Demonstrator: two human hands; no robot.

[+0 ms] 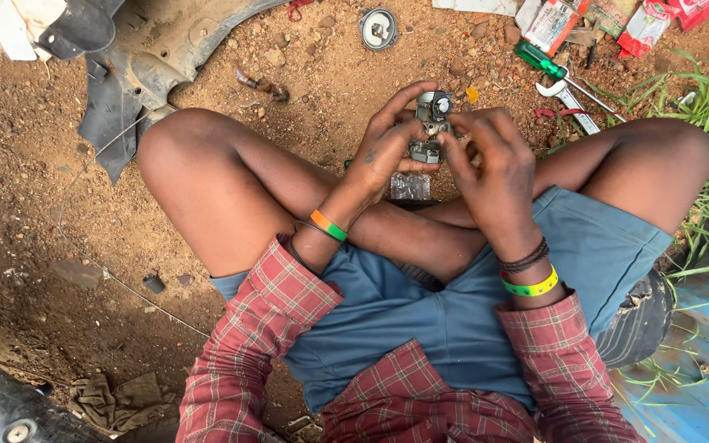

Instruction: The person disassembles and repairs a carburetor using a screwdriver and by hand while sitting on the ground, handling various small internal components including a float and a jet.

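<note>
Gripping a small metal part (430, 123), both hands' fingers (408, 131) closed around it, underside hidden.

Several packages lie on the bare dirt at the top right edge of the view. A flat rectangular packet (553, 23), red and white with a green patch, lies tilted beside a green-handled screwdriver. Just right of it sits a brownish-green packet (609, 12), partly cut off by the frame. A red and white pouch (643, 26) with a crumpled end lies next to that. A red packet (693, 10) occupies the corner, well apart from the person's knees. No signs or screens are visible.
</note>
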